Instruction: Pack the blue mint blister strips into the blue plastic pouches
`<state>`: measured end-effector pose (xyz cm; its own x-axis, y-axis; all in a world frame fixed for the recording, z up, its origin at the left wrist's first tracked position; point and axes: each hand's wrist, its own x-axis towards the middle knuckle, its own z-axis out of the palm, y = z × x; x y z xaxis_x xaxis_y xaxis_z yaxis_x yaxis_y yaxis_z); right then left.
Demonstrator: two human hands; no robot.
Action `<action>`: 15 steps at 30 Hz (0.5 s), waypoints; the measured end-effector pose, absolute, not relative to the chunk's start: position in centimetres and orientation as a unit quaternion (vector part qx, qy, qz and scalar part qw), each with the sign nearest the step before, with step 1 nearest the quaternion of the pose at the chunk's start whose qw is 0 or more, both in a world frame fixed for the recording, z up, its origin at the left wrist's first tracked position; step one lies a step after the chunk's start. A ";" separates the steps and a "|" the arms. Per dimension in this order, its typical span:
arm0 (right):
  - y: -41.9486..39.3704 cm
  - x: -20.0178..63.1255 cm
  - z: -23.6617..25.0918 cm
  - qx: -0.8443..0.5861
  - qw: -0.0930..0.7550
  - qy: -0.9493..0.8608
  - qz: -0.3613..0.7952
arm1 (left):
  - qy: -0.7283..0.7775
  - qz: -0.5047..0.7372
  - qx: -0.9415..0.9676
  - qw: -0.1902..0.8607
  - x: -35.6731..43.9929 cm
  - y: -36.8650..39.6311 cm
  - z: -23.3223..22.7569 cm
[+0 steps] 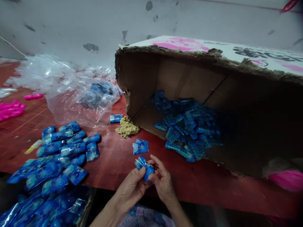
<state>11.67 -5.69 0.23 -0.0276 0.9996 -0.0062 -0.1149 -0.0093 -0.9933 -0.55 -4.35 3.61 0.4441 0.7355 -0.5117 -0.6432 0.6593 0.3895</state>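
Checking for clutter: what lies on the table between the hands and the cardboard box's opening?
In the head view, one loose blue packet lies on the table between the hands and the box; otherwise bare.

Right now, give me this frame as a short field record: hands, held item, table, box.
left hand: left hand pinching a blue packet at the table edge
right hand: right hand on the same packet
nearest loose item: single packet on the red table
left side: pile of packets
box: cardboard box on its side, blue items inside
behind: clear plastic bags
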 end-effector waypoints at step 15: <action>-5.1 10.7 0.9 -0.471 0.455 -0.502 0.565 | 0.375 0.438 0.076 0.814 -1.2 -4.5 3.6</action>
